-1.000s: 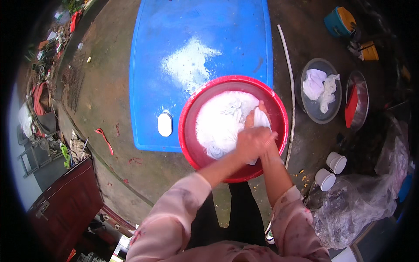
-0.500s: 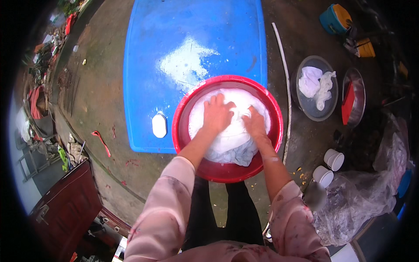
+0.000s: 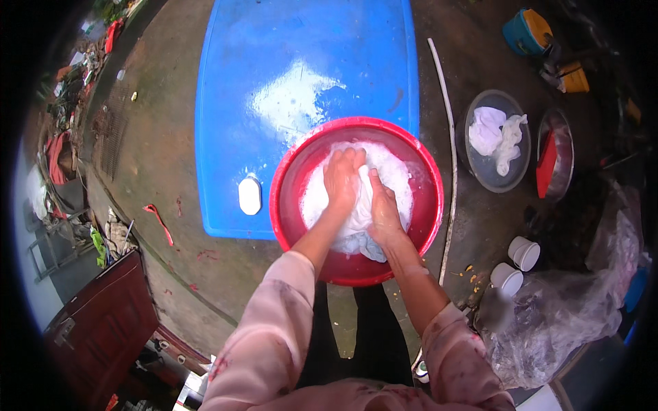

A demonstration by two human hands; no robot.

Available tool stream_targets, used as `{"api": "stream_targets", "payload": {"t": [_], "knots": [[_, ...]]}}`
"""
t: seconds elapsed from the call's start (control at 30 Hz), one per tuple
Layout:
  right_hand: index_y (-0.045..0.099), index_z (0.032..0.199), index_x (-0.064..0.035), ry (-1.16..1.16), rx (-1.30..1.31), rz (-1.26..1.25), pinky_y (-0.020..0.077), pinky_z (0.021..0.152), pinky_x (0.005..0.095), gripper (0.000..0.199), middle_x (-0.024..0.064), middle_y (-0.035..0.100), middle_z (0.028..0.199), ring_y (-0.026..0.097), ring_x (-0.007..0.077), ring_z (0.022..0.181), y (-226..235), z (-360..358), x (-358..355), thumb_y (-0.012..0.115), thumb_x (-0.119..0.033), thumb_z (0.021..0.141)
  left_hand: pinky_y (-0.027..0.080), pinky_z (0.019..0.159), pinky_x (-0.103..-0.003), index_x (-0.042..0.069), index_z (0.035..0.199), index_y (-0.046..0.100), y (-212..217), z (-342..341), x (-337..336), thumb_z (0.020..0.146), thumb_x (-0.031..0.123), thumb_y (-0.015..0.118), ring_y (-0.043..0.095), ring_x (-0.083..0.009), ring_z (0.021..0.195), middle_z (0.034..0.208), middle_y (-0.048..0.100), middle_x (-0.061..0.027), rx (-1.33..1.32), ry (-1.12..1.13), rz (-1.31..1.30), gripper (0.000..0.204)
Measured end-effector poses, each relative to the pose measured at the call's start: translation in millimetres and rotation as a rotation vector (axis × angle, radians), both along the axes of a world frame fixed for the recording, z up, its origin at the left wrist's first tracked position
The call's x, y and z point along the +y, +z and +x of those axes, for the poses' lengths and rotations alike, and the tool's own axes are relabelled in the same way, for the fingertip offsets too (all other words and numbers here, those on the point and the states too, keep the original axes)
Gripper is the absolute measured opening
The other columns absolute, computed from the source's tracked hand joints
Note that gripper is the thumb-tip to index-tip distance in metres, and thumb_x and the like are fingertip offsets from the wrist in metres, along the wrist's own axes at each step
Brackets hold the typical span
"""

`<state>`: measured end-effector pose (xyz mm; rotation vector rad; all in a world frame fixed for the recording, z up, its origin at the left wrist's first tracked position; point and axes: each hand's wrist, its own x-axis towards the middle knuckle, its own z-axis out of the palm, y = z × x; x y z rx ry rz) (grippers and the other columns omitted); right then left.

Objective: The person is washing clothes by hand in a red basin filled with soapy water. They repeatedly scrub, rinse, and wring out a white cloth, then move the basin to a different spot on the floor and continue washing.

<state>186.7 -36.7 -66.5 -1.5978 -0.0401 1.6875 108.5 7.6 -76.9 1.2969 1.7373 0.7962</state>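
A red basin (image 3: 288,236) full of white suds (image 3: 401,175) overlaps the near edge of a blue tabletop. Inside it, a wet white cloth (image 3: 361,205) is bunched between my two hands, with a grey-blue part at its near end. My left hand (image 3: 341,181) is curled over the cloth from the left, its fingertips partly sunk in foam. My right hand (image 3: 385,209) presses against the cloth from the right, with the thumb side up. Left of the basin lies a white eight-sided block (image 3: 250,196) that looks like soap.
The blue tabletop (image 3: 226,123) extends away from me. To the right are a white pole (image 3: 447,103), a grey basin (image 3: 480,175) with white cloths, and a metal bowl (image 3: 563,171) with a red object. Nearer lie white buckets (image 3: 507,277) and clear plastic sheeting (image 3: 555,322).
My hands have come closer together, the right one moving left and turning inward. The cloth that was spread under the foam is now gathered between them.
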Motion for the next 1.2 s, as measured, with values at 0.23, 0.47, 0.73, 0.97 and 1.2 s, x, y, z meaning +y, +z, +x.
{"api": "stream_targets", "payload": {"t": [0.23,0.47,0.73,0.97,1.2], "knots": [[0.065,0.108,0.0017,-0.081,-0.143,0.09,0.0519,0.067,0.0345,0.059,0.0118,0.067,0.094,0.063,0.0196,0.076,8.6,30.9,8.3,0.045,-0.052,0.097,0.042,0.07,-0.049,0.006,0.077,0.06,9.8,14.6,-37.7,0.079,0.019,0.057,0.059,-0.0343,0.077,0.079,0.059,-0.0145,0.292,-0.514,0.327,0.014],[0.065,0.106,0.0002,-0.105,0.075,0.033,0.0528,0.069,0.0356,0.053,0.009,0.067,0.092,0.063,0.0194,0.073,17.4,46.5,18.7,0.047,-0.049,0.097,0.043,0.065,-0.047,0.006,0.07,0.056,65.6,43.7,-63.5,0.079,0.018,0.058,0.058,-0.035,0.071,0.074,0.058,-0.016,0.067,-0.521,0.205,0.015],[0.052,0.127,-0.0019,-0.208,0.337,0.064,0.0411,0.104,0.0373,0.049,0.0109,0.061,0.123,0.058,0.0227,0.113,-8.7,66.9,5.2,0.044,-0.041,0.1,0.046,0.086,-0.048,0.006,0.104,0.067,-12.1,-41.7,43.3,0.096,0.036,0.048,0.062,-0.0371,0.1,0.102,0.066,-0.0222,-0.007,-0.178,-0.099,0.037],[0.06,0.121,-0.0041,-0.21,0.225,-0.087,0.0541,0.08,0.0375,0.042,0.0135,0.066,0.107,0.065,0.0221,0.093,-33.7,53.3,8.9,0.05,-0.038,0.097,0.048,0.083,-0.043,0.008,0.1,0.065,31.7,18.3,-29.7,0.08,0.034,0.068,0.064,-0.0335,0.091,0.095,0.067,-0.0147,0.221,-0.56,0.172,0.032],[0.063,0.111,-0.0039,0.083,-0.253,0.268,0.0516,0.073,0.0308,0.045,0.0064,0.065,0.1,0.062,0.016,0.086,-25.6,30.6,8.7,0.053,-0.044,0.095,0.05,0.066,-0.044,0.008,0.088,0.062,8.8,15.3,-17.9,0.089,0.031,0.056,0.065,-0.0344,0.076,0.08,0.066,-0.013,-0.006,-0.082,-0.03,0.023]]}}
